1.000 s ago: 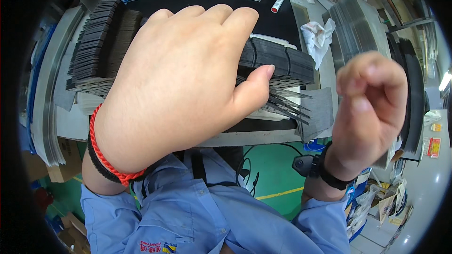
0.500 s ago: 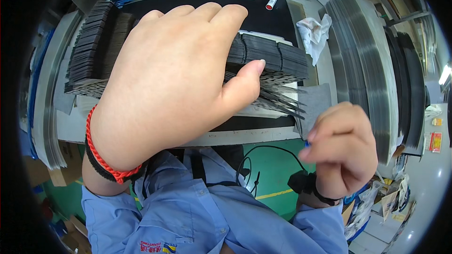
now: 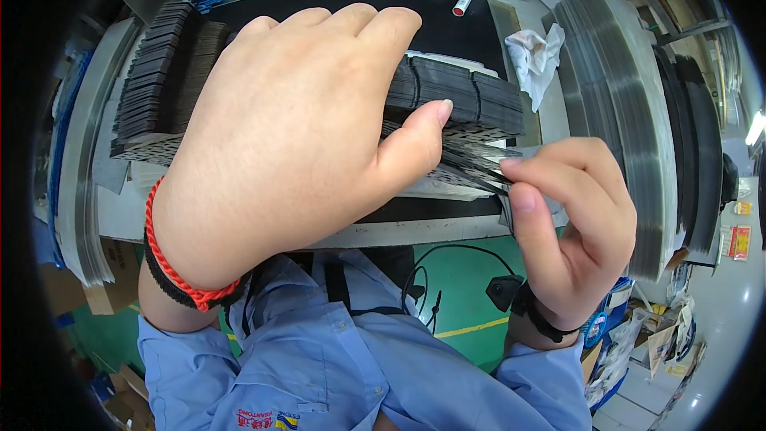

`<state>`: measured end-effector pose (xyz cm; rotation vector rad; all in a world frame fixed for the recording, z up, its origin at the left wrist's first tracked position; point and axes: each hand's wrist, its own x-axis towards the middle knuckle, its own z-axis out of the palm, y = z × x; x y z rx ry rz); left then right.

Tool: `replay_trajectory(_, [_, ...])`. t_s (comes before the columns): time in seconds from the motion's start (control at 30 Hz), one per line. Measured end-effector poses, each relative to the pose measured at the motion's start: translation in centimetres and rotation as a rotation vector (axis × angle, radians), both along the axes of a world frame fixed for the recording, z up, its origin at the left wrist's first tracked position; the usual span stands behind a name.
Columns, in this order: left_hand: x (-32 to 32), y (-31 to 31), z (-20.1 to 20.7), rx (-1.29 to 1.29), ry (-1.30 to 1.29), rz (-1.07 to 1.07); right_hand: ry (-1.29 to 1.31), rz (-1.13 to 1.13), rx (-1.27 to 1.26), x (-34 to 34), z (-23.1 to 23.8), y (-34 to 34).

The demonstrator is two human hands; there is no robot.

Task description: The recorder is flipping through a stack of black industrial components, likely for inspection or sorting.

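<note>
The fanned black strips (image 3: 477, 164) jut right of the frame's centre, below the dark stack (image 3: 456, 94). Your right hand (image 3: 581, 227) seems to have its grip pinched on their ends; your left hand (image 3: 295, 140) covers the stack, fingertips hidden, its hold impossible to tell. You're likely separating strips; pulling calls for light, steady pressure.

A long black stack (image 3: 467, 97), thin pieces packed tight, dark lines crossing it, lies partly hidden under the left hand (image 3: 295, 136); and just past that thumb, loose dark strips (image 3: 472, 166) splay out, ends right at the right hand's (image 3: 578, 231) fingertips!
</note>
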<state>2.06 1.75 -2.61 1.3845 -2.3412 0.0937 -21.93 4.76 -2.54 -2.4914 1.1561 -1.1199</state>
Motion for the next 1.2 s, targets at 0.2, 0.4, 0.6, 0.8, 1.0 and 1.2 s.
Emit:
replay_trajectory(0.2, [0.3,0.1,0.2,0.003,0.005,-0.011,0.089,0.032,0.085,0.4,1.5,-0.8])
replay_trajectory(0.4, [0.1,0.0,0.2,0.012,0.020,-0.023,0.156,0.061,0.163,0.2,2.7,-1.0])
replay_trajectory(0.6, [0.4,0.2,-0.2,0.011,0.008,-0.006,0.096,0.118,0.363,0.0,2.5,-2.8])
replay_trajectory(0.8, [0.1,0.1,0.2,0.036,0.001,-0.010,0.116,0.133,0.382,-0.5,2.8,-3.4])
replay_trajectory(1.0, [0.0,0.0,0.4,0.022,-0.003,-0.023,0.147,0.141,0.376,-0.7,3.6,-3.1])
replay_trajectory(1.2, [0.2,0.1,0.2,0.023,-0.015,-0.013,0.135,0.159,0.359,-0.7,2.9,-3.6])
